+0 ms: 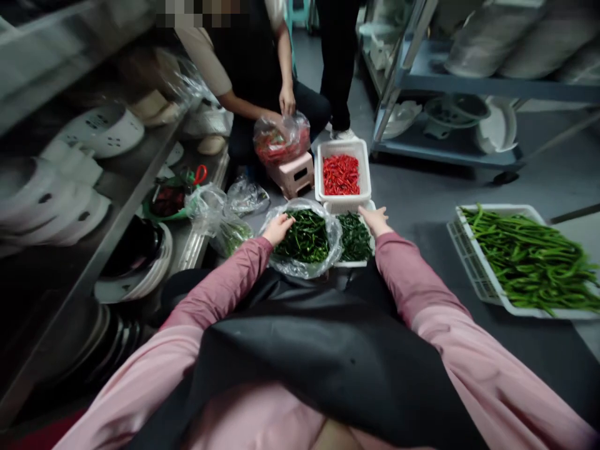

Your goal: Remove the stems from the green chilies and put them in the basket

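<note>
My left hand (279, 229) is over the left rim of a clear plastic bag (335, 240) full of green chillies (304, 234). Its fingers are drawn together; what they pinch, if anything, is too small to make out. My right hand (375, 220) hovers at the right edge of a white basket (350, 264) of darker green chillies (355, 237), its fingers apart and nothing visible in them. The bag stands left of this basket and partly overlaps it. Just beyond, another white basket (320, 181) contains red chillies (341, 175).
Opposite me a co-worker's hands (285, 109) work at a bag of red chillies (281, 140) on a pink stool (293, 175). A basket of long green peppers (525, 256) stands right. Shelves with dishes (100, 128) line the left; a wheeled rack (450, 156) stands behind right.
</note>
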Tool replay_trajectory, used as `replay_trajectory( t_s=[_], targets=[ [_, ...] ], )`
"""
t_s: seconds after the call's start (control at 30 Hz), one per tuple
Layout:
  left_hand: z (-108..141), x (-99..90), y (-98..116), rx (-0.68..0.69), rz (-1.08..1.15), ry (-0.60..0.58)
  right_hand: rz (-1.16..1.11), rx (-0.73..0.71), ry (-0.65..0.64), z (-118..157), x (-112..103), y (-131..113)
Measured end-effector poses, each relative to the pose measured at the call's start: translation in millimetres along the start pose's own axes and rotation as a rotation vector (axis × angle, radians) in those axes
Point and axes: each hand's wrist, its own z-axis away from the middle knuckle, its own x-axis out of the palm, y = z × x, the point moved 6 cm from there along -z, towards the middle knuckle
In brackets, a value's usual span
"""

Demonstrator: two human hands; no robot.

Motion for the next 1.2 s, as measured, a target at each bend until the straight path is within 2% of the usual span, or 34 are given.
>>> replay_trajectory(
  t_s=[0.03,0.1,0.13,0.17,0.2,0.27,0.33,0.5,0.73,0.9,1.03,1.2],
  targets=[
    [1,1.9,5,0.048,-0.057,0.019,0.061,0.056,0.077,7,3,-7],
    [5,11.8,16,0.156,-0.182,0.011,0.040,-0.034,0.024,24,29,-33],
    [7,18.1,21,0.202,-0.247,0.006,0.003,-0.118,-0.085,36,48,-46],
    [10,25.9,24,0.244,-0.313,-0.016,-0.053,-0.217,-0.281,50,73,-58],
    [13,33.7,27,0.289,-0.376,-0.040,-0.090,-0.249,-0.396,63,92,-64],
    [19,47.8,30,0.349,-0.477,-0.100,-0.116,-0.210,-0.439,80,115,-65],
    [25,56.2,29,0.372,-0.520,-0.130,-0.150,-0.123,-0.473,90,127,-58],
    [23,61.6,19,0.333,-0.425,-0.032,-0.291,0.039,-0.595,97,136,-44],
    [10,78.7,-14,0.066,-0.273,0.152,-0.266,0.253,-0.456,97,139,-23],
    [3,85.6,-14,0.069,-0.329,0.194,-0.255,0.247,-0.441,93,137,-20],
    [3,83.3,-9,0.087,-0.390,0.215,-0.295,0.232,-0.504,91,138,-20],
    [8,73.8,-3,-0.035,-0.351,0.228,-0.364,0.199,-0.571,91,144,-20]
  ],
)
